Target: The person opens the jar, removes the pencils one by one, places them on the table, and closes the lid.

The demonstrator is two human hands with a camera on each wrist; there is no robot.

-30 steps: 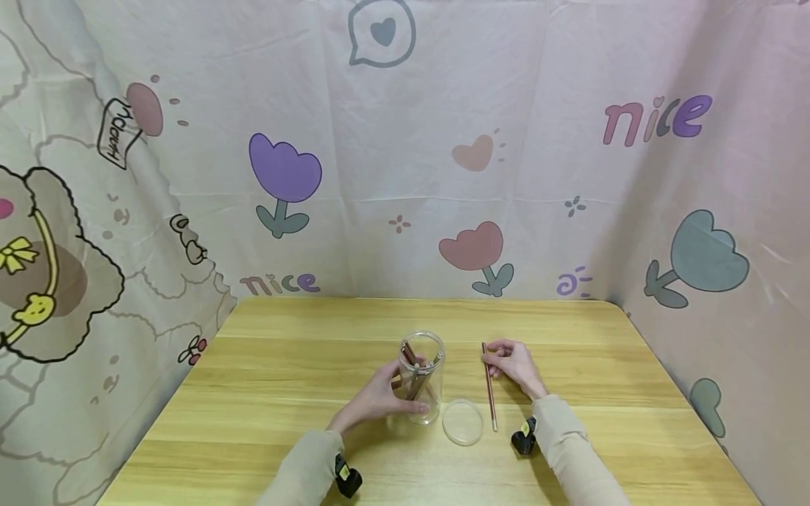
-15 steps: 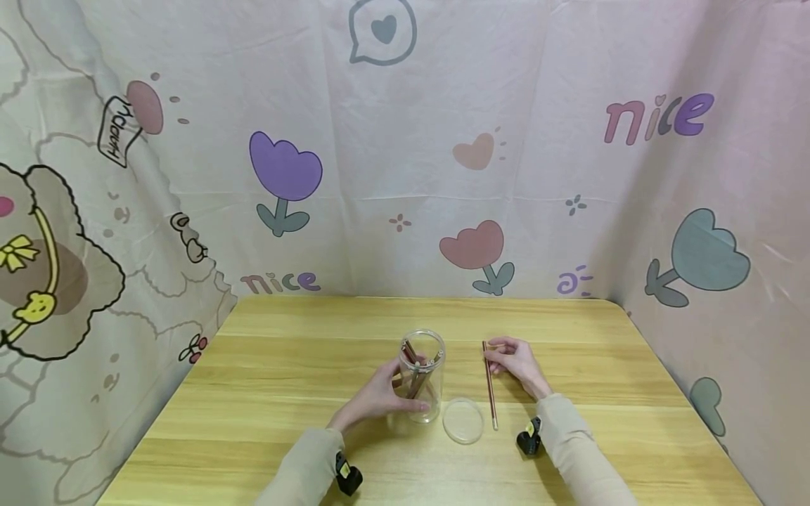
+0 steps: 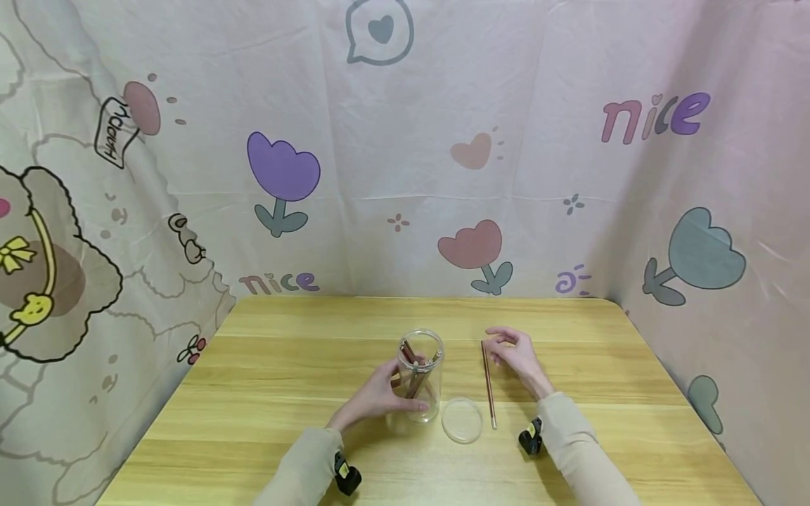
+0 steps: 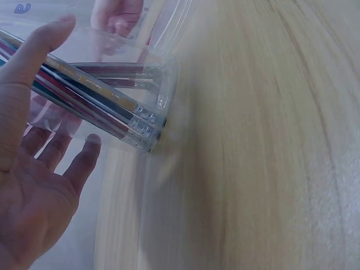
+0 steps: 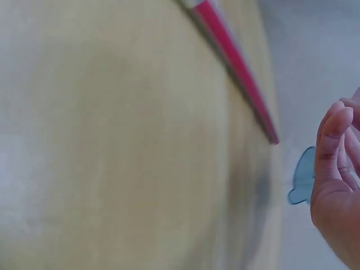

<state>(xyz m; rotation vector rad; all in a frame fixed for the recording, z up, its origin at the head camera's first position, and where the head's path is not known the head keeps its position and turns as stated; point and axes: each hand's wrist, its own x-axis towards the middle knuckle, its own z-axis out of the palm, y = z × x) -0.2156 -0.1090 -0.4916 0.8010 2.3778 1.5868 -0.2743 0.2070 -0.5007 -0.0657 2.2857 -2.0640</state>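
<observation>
Head view: evenly lit, clear. Right wrist view: pencil [image 5: 239, 64] blurred. Both wrist views: soft shadows, pale glare on table [image 5: 112, 169].

"nice" [image 3: 656, 118] twice on curtain [image 3: 380, 140] (sideways word [image 3: 114, 133] left, unclear).

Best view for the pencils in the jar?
Left wrist: the pencils appear large there, silvery ends distinct. Head shows the whole jar, but its pencils look small. Right wrist shows none of those, only the loose pencil.
</observation>
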